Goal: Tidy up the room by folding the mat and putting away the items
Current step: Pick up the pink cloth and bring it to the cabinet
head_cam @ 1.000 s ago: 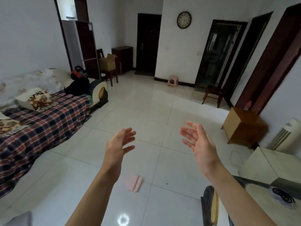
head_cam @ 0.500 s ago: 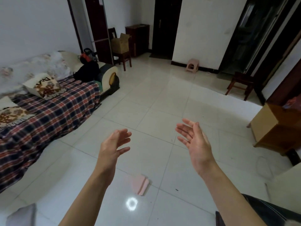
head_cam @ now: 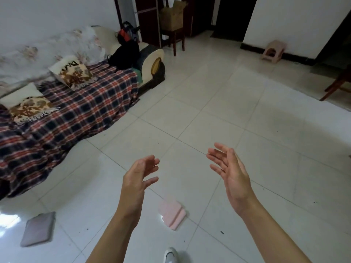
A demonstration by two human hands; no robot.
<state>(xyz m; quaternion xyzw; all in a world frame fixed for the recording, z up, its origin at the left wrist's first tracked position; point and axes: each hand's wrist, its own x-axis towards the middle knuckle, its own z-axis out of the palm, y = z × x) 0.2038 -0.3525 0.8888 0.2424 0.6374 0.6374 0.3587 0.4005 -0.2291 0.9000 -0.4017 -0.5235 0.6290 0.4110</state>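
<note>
My left hand (head_cam: 137,177) and my right hand (head_cam: 230,172) are held out in front of me above the white tiled floor, palms facing each other, fingers straight, holding nothing. A small pink folded item (head_cam: 172,214) lies on the floor just below and between my hands. A flat grey pouch-like item (head_cam: 39,228) lies on the floor at the lower left. The toe of a white shoe (head_cam: 171,255) shows at the bottom edge.
A sofa with a plaid blanket (head_cam: 76,111), patterned cushions (head_cam: 73,72) and a black bag (head_cam: 125,54) runs along the left wall. A wooden chair with a cardboard box (head_cam: 171,18) stands at the back. A pink stool (head_cam: 273,51) sits by the far wall.
The view has tilted down and shifted left, bringing the pink item closer and the grey item into view. Both hands stay open in the same pose.
</note>
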